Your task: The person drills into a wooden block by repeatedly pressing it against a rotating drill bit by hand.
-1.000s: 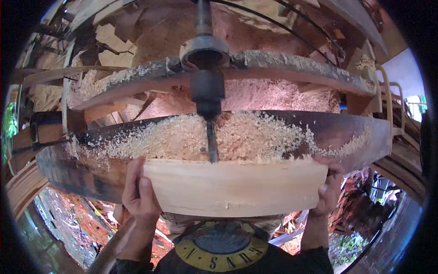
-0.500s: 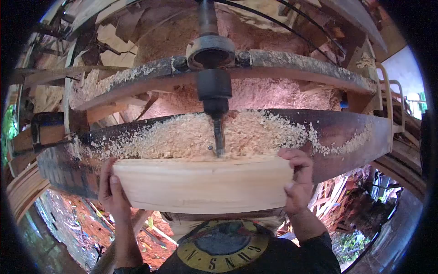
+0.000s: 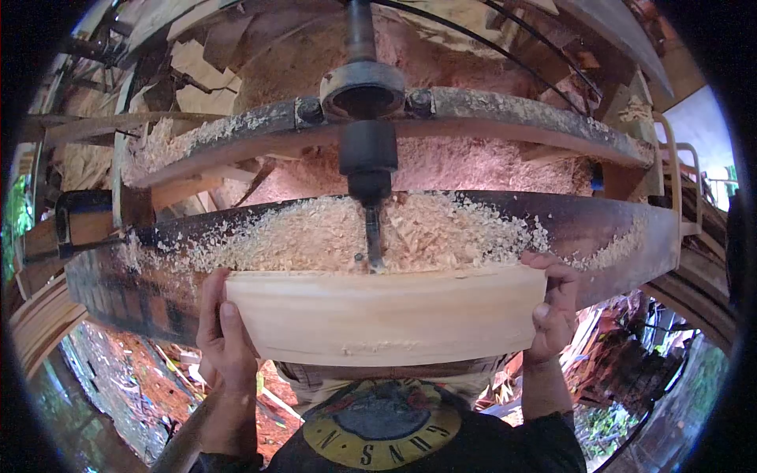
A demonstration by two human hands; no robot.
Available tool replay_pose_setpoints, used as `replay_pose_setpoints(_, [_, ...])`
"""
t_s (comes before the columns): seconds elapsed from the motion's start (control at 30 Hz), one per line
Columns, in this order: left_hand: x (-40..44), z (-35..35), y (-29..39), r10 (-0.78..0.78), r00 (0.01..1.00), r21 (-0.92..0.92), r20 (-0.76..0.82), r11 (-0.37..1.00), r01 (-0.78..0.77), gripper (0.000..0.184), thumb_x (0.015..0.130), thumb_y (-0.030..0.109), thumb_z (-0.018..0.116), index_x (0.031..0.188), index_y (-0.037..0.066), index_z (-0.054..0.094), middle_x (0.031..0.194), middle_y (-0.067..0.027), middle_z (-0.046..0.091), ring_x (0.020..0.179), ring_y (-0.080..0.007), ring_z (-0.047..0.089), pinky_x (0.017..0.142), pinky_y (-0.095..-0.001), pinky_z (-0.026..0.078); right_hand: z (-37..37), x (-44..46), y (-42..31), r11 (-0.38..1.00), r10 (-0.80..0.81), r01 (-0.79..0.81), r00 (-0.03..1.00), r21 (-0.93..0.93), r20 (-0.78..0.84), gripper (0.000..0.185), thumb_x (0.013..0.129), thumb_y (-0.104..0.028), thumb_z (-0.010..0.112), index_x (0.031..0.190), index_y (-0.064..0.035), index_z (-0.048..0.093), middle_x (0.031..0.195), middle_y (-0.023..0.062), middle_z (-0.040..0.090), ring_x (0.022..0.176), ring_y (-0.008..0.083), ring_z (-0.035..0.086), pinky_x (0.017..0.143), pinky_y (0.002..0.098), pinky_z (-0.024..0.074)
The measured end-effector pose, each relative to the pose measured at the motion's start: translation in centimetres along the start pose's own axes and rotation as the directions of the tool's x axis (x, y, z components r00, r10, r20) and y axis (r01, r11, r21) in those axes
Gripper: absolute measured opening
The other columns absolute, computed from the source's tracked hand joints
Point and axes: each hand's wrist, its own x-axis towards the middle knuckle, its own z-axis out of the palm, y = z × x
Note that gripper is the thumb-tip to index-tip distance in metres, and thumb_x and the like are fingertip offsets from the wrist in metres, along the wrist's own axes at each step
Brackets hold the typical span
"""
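Observation:
A pale wooden board [image 3: 386,315] lies across the front of the dark work table, its far edge against the spinning-tool bit [image 3: 374,240]. My left hand [image 3: 226,335] grips the board's left end, thumb on top and fingers around the edge. At the other end, my right hand [image 3: 552,307] holds the board with its fingers over the far corner and its thumb at the side. Above the bit hangs a black chuck [image 3: 367,162]. A small pin [image 3: 359,258] stands just left of the bit. A few shavings rest on the board's near face.
Heaps of wood shavings [image 3: 300,229] cover the dark table [image 3: 623,268] behind the board. A curved beam [image 3: 505,118] runs across behind the chuck. At the left edge sits a black clamp [image 3: 67,225]. Wood scraps litter the ground below.
Both hands and the board have shifted to the right along the bit. Some shavings now lie on the board's near part. The chuck has stayed in place.

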Motion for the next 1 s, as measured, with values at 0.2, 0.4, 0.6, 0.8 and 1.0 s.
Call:
replay_pose_setpoints(0.2, [-0.8,2.8,0.2,0.003,1.000,-0.096,-0.011,0.995,-0.004,0.045,0.106,0.007,0.047,0.147,-0.012,0.047,0.147,-0.0211,0.054,0.136,-0.0265,0.051,0.117,-0.0394,0.037,-3.2,0.4,-0.7,0.998,-0.015,0.011,0.999,-0.061,-0.052,0.056,0.075,-0.020,0.060,0.126,-0.0004,0.049,0.126,0.0208,0.056,0.125,0.0333,0.052,0.112,0.0495,0.0384])
replay_pose_setpoints(0.4, [-0.9,3.8,1.0,0.026,1.000,-0.066,0.009,0.998,-0.025,0.045,0.105,0.005,0.047,0.146,-0.013,0.047,0.145,-0.0216,0.056,0.134,-0.0265,0.052,0.116,-0.0384,0.037,-2.8,1.5,-2.2,0.991,-0.030,0.018,0.996,-0.135,-0.084,0.057,0.074,-0.021,0.060,0.125,0.0019,0.049,0.124,0.0187,0.055,0.122,0.0306,0.051,0.114,0.0501,0.0371])
replay_pose_setpoints(0.6, [-0.1,2.0,0.4,0.031,0.999,-0.039,0.018,0.999,-0.031,0.045,0.104,0.005,0.047,0.145,-0.013,0.048,0.145,-0.0222,0.056,0.133,-0.0277,0.054,0.115,-0.0396,0.038,-2.1,0.2,-0.5,0.996,-0.018,0.014,0.999,-0.089,-0.049,0.056,0.075,-0.022,0.063,0.125,0.0015,0.049,0.123,0.0178,0.055,0.121,0.0304,0.051,0.111,0.0481,0.0379])
replay_pose_setpoints(0.8, [1.3,0.2,-0.4,0.051,0.998,0.021,0.031,0.998,-0.052,0.043,0.105,0.007,0.047,0.144,-0.012,0.051,0.145,-0.0211,0.057,0.133,-0.0270,0.053,0.116,-0.0405,0.038,-0.1,-0.3,0.4,0.997,-0.046,0.045,0.999,-0.059,-0.018,0.052,0.078,-0.021,0.062,0.124,-0.0018,0.049,0.122,0.0174,0.054,0.120,0.0306,0.050,0.110,0.0480,0.0385])
replay_pose_setpoints(1.0, [1.6,-0.8,-1.0,0.054,0.998,-0.056,0.010,0.997,-0.054,0.043,0.106,0.009,0.049,0.144,-0.010,0.051,0.145,-0.0202,0.057,0.135,-0.0265,0.051,0.117,-0.0408,0.036,0.3,-0.2,1.0,0.995,-0.053,0.058,0.997,-0.083,0.053,0.051,0.078,-0.019,0.060,0.125,-0.0011,0.049,0.124,0.0179,0.054,0.122,0.0310,0.050,0.110,0.0480,0.0386])
